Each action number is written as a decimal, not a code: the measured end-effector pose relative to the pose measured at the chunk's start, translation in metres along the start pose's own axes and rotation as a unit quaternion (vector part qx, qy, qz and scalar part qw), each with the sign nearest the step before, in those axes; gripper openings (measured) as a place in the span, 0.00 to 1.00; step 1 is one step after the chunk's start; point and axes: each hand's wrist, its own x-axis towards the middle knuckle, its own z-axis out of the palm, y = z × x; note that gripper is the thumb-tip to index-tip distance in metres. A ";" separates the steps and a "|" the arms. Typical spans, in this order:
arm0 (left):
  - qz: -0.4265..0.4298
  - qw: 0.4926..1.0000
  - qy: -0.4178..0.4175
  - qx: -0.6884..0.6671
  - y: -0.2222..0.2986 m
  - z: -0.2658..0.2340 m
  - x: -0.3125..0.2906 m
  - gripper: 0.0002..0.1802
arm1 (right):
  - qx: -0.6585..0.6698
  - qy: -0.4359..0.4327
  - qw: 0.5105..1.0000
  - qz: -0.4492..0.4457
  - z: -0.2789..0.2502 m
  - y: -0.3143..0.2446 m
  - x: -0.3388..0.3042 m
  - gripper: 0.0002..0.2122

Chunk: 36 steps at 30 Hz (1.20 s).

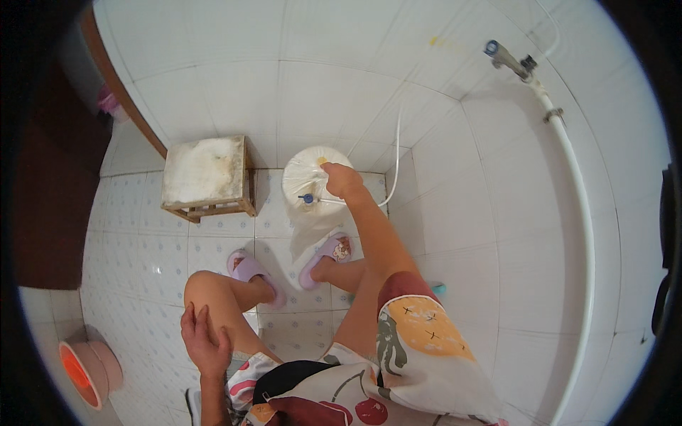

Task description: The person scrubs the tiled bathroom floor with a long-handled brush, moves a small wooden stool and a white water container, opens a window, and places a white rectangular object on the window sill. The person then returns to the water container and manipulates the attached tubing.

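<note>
My right hand (pixel 342 180) reaches forward over a round white tank (pixel 298 174) on the floor by the wall. Its fingers are curled, with the tips at a small yellow knob-like piece (pixel 322 161) on the tank's top. The grip itself is partly hidden by the hand. A blue valve (pixel 306 199) sits on the tank top, and a thin white hose (pixel 395 167) leads away from it, passing beneath my right wrist. Thin clear plastic (pixel 310 228) hangs down the tank's near side. My left hand (pixel 206 341) lies on my left thigh, fingers apart, holding nothing.
A worn wooden stool (pixel 204 170) stands left of the tank. Pink buckets (pixel 106 366) are at the lower left. A white pipe (pixel 579 192) with a metal tap (pixel 508 58) runs along the right wall. My feet wear lilac slippers (pixel 250 268) on the tiled floor.
</note>
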 end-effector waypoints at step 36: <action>-0.044 0.990 0.120 0.060 -0.033 -0.038 -0.065 0.26 | 0.360 0.173 0.898 -0.185 0.104 0.022 -0.195 0.11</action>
